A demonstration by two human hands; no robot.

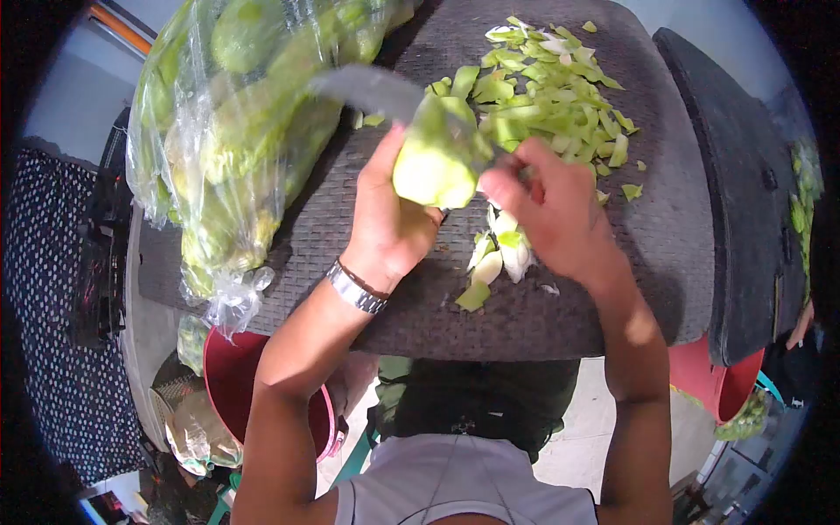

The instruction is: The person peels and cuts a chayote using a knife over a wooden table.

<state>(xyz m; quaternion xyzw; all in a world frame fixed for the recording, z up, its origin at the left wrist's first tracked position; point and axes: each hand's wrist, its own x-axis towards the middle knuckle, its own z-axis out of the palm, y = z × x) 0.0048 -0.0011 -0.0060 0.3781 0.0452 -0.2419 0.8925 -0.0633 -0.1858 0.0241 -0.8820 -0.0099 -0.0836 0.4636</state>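
My left hand (385,223), with a metal watch (355,289) on its wrist, is closed around a pale green, partly peeled fruit (433,171) above the table. I cannot tell exactly which fruit it is. My right hand (560,206) grips a knife (372,92) by its handle. The blade, blurred by motion, runs across the fruit's top toward the upper left. A heap of green peelings (560,101) lies beyond my right hand, and a smaller bunch of pale peelings (503,249) sits between my wrists.
A clear plastic bag (236,149) full of green fruit takes up the table's left side. The dark woven-pattern table (647,254) has rounded corners. A black panel (735,184) stands along its right edge. Red tubs (229,381) are below on both sides.
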